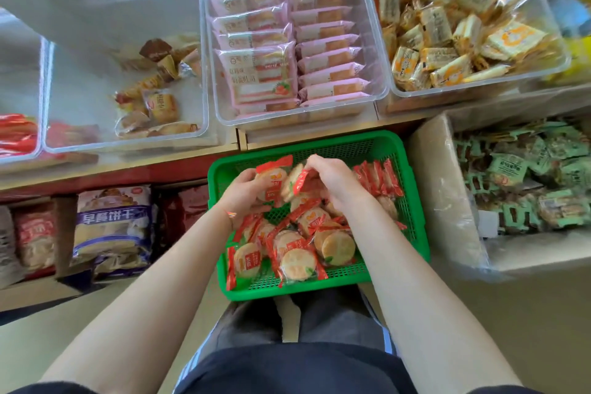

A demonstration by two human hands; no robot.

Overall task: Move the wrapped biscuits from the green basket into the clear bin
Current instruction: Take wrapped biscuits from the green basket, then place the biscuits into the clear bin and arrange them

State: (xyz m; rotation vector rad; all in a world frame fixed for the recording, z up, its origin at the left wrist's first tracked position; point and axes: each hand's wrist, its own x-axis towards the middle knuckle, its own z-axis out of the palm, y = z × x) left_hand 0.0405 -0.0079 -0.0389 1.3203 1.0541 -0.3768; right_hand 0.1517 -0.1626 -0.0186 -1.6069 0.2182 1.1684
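While both hands (pixel 246 190) (pixel 332 181) grip wrapped biscuits (pixel 297 256) inside the green basket (pixel 412 201), packed clear bins (pixel 380 96) crowd above.

The basket (pixel 412 201) sits near, on the person's lap, with wrapped biscuits (pixel 297 253) in it. Both hands reach into its far half. Beyond it, three bins stand side by side on a shelf (pixel 179 169); a box (pixel 447 201) lies right.

green basket (pixel 412 211): 1 | hands: 2, left hand (pixel 244 193), right hand (pixel 335 181) | clear bins in view: at least 4 | wrapped biscuits (pixel 297 259) in basket: too many and overlapped to count
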